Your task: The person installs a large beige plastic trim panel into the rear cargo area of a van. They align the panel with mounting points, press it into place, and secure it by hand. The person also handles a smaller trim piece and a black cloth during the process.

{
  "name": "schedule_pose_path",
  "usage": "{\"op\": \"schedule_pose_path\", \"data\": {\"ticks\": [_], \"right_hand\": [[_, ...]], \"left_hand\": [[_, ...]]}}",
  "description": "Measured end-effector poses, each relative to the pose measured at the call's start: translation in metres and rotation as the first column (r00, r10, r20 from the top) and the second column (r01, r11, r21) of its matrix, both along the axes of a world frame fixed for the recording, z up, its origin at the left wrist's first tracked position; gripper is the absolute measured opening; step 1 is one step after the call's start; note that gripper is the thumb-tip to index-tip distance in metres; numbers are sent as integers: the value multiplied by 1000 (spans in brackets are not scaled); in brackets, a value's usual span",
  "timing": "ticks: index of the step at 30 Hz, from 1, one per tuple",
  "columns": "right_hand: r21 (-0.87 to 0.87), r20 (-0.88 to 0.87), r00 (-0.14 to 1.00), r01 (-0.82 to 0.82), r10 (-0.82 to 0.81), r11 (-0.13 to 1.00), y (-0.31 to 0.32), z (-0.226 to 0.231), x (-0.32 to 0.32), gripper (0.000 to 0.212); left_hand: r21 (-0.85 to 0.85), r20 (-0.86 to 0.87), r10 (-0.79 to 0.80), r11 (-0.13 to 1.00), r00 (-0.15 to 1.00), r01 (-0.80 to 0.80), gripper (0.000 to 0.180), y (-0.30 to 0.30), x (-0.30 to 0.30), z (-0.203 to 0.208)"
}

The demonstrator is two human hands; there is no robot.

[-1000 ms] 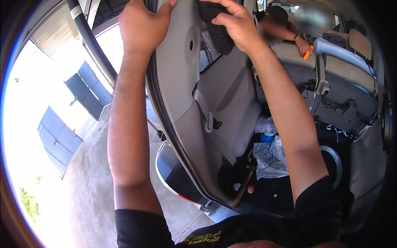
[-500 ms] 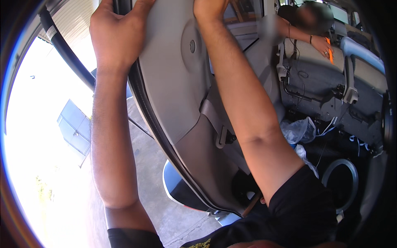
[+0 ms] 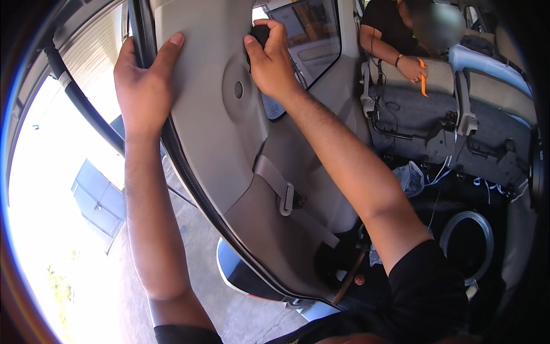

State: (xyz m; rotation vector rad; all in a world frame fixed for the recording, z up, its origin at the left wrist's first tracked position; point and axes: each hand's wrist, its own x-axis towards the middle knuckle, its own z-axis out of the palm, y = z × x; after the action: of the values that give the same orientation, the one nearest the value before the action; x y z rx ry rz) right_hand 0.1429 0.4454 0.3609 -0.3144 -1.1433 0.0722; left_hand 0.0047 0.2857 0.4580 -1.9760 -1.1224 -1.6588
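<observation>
My left hand (image 3: 146,94) wraps the door-side edge of a grey pillar trim panel (image 3: 209,132) inside a vehicle. The thumb lies on the panel's face, and the fingers reach round the black rubber door seal (image 3: 143,34). On the panel's other side, beside the window (image 3: 309,34), my right hand (image 3: 275,66) is closed with thumb and fingers round a small black piece (image 3: 259,35); its kind cannot be made out. Below the hands, a grey seat belt (image 3: 270,175) with a metal-and-plastic loop (image 3: 286,199) hangs against the lower trim.
At far right a person's hand (image 3: 409,69) holds an orange strip (image 3: 423,80) over folded seats (image 3: 418,120). A clear plastic bag (image 3: 409,179) and a coil of clear tubing (image 3: 467,246) lie on the dark floor. A black strut (image 3: 86,97) slants at left.
The view has shifted, so both hands and the trim show lower and farther left. My right hand's fingers and the black piece now show. The other person's hand has moved with the orange strip.
</observation>
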Motion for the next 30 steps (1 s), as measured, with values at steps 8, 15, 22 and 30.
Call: {"op": "schedule_pose_path", "data": {"ticks": [8,15,22,30], "right_hand": [[-40,117,983,149,-143,988,28,6,-11,36],[-17,51,993,112,-111,994,32,-57,-32,48],[-137,29,978,-200,206,970,13,-86,-34,41],[-94,-414,705,-662,576,743,12,-141,33,36]], "left_hand": [[-122,-64,-162,981,985,153,41,-40,15,-10],[154,-41,-190,969,981,194,41,-11,33,-35],[96,-172,-231,964,958,249,40,-11,15,-23],[112,-79,-37,993,996,45,44,-21,26,-31]]}}
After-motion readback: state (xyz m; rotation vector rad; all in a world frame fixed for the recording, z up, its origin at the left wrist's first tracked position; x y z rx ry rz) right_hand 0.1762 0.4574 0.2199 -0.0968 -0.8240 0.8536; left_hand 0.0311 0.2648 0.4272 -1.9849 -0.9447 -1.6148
